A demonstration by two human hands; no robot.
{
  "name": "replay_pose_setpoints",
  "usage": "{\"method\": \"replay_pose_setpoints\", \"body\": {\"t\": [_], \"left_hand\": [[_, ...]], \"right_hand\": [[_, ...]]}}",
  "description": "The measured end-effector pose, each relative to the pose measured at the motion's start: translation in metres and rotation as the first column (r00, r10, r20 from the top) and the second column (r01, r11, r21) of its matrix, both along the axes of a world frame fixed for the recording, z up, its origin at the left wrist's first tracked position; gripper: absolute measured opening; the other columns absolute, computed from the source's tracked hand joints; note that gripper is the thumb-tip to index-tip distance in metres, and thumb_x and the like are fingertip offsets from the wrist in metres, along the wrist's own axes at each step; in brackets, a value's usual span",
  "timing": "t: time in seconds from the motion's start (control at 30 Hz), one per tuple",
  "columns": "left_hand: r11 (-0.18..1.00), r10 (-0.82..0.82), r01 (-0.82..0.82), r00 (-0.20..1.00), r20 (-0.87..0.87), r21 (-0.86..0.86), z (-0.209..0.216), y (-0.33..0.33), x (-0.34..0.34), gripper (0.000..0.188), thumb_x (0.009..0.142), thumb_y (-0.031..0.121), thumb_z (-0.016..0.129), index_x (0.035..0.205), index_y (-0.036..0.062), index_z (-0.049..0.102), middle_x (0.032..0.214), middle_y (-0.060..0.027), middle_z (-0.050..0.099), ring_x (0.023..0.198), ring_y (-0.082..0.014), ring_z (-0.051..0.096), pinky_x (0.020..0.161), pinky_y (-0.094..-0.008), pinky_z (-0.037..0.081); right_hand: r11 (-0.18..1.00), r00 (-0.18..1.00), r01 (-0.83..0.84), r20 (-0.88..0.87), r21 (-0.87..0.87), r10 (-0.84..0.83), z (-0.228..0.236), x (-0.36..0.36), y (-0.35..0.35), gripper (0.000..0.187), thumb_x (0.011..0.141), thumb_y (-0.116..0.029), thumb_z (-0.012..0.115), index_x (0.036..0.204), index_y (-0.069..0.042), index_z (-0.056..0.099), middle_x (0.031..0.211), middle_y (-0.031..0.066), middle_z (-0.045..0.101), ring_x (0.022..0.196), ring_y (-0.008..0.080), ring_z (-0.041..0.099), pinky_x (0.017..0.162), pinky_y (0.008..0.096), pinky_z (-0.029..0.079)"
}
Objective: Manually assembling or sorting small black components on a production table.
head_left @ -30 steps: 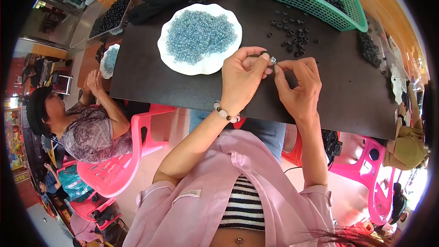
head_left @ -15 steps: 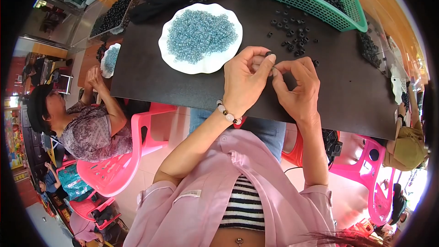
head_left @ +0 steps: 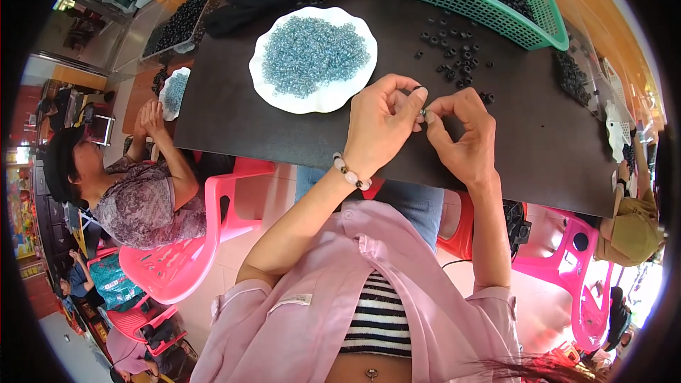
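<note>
My left hand [head_left: 379, 128] and my right hand [head_left: 464, 135] meet fingertip to fingertip above the dark table [head_left: 284, 135], pinching one tiny bead or ring [head_left: 423, 111] between them. A bead bracelet circles my left wrist. Just beyond my left hand stands a white scalloped plate [head_left: 312, 103] heaped with small blue-grey beads [head_left: 312, 53]. Loose black rings [head_left: 454, 53] lie scattered on the table beyond my right hand.
A green plastic basket [head_left: 496, 10] full of black rings stands at the far right. Another person [head_left: 135, 184] sits at the left on a pink chair [head_left: 184, 262], hands near a second small plate [head_left: 172, 92]. A third person's arm [head_left: 628, 220] shows at the right edge.
My hands have drawn closer together, and the fingertips now touch around the small piece. The plate and basket stay where they were.
</note>
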State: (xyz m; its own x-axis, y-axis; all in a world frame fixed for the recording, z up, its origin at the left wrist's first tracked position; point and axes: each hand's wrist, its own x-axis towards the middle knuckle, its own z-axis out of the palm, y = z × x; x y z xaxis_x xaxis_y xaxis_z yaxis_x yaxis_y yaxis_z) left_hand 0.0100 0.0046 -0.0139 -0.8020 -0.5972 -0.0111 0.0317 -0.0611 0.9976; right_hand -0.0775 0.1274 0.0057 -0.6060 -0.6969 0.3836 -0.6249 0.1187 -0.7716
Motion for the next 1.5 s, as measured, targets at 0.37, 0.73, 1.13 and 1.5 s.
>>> {"method": "replay_pose_setpoints", "body": {"t": [0.37,0.73,1.13,1.5], "left_hand": [[0.999,0.05,-0.05,0.999,-0.017,-0.019,-0.003,0.005,-0.001,0.017,0.088,0.011,0.064,0.094,-0.0037,0.061,0.064,-0.0004,0.063,0.056,-0.0035,0.057,0.051,-0.017,0.045],[0.894,0.078,-0.044,0.995,0.059,-0.446,0.005,0.002,0.002,0.014,0.087,0.01,0.063,0.09,-0.0036,0.062,0.06,-0.0032,0.064,0.054,-0.0059,0.06,0.049,-0.02,0.046],[0.992,-0.014,0.004,0.997,0.075,0.126,-0.001,-0.001,-0.003,0.017,0.086,0.008,0.062,0.085,-0.0086,0.059,0.058,-0.0083,0.063,0.05,-0.0124,0.063,0.044,-0.0226,0.049],[0.923,-0.011,0.012,1.0,-0.005,0.384,0.007,-0.005,0.001,0.017,0.085,0.009,0.06,0.092,-0.0063,0.058,0.072,-0.0105,0.066,0.056,-0.0137,0.065,0.048,-0.021,0.051]], "right_hand": [[0.998,0.989,-0.062,0.137,0.009,0.06,-0.002,0.0,0.001,0.007,0.079,-0.004,0.067,0.085,-0.001,0.065,0.076,0.0028,0.061,0.072,0.0099,0.053,0.068,0.0251,0.043],[0.999,1.0,-0.025,0.004,0.034,0.025,-0.001,0.001,0.0,0.011,0.077,0.002,0.068,0.086,-0.002,0.065,0.076,0.0062,0.06,0.073,0.014,0.057,0.067,0.0255,0.046],[0.988,0.862,-0.153,-0.494,-0.031,0.118,-0.001,-0.006,-0.003,0.019,0.067,0.006,0.068,0.082,-0.004,0.064,0.075,0.0048,0.061,0.073,0.0242,0.05,0.066,0.0302,0.044],[0.99,0.983,-0.113,0.133,-0.088,0.124,-0.004,-0.015,0.005,0.013,0.079,0.003,0.066,0.091,-0.001,0.064,0.088,0.0024,0.06,0.079,0.0092,0.052,0.073,0.0224,0.043]]}}
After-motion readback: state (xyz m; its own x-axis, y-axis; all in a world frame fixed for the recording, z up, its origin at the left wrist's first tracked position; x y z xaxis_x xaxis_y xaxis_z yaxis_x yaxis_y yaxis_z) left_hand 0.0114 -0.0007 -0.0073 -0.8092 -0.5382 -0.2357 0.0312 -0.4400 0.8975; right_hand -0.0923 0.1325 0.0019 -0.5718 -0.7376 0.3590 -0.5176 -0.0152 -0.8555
